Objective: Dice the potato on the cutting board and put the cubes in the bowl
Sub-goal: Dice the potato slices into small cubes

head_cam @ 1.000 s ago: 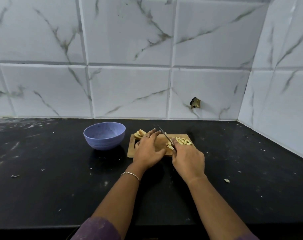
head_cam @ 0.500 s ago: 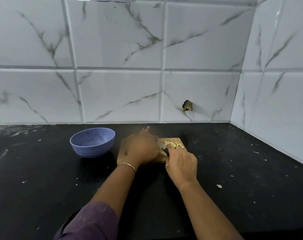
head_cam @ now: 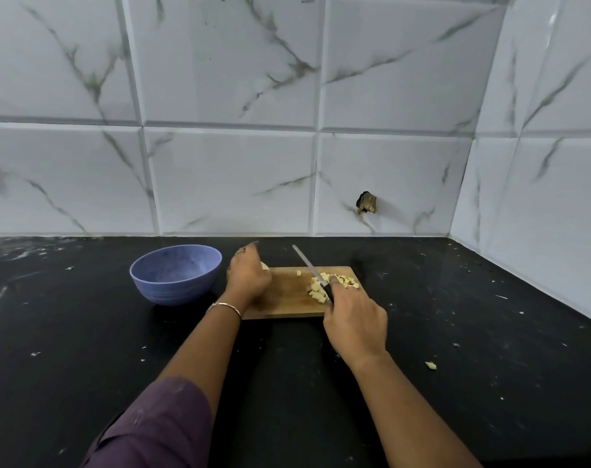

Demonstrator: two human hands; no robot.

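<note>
Progress: pale potato cubes [head_cam: 334, 283] heaped at rectangular wooden cutting board's [head_cam: 287, 298] 3 o'clock.
Outstanding: uncut potato piece [head_cam: 264, 265] at 9 o'clock; round blue bowl [head_cam: 176, 273] shows no cubes.
Left hand [head_cam: 248, 278]: curled round that piece.
Right hand [head_cam: 355, 324]: grips steel knife [head_cam: 307, 261].

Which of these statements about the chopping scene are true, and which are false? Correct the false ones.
1. The right hand holds the knife. True.
2. The bowl stands left of the cutting board. True.
3. The bowl is full of diced potato. False: nothing shows in it; the potato cubes lie piled on the cutting board.
4. A stray potato bit lies on the counter, right of the board. True.
5. The knife lies flat on the counter. False: its blade slants up above the board.
</note>
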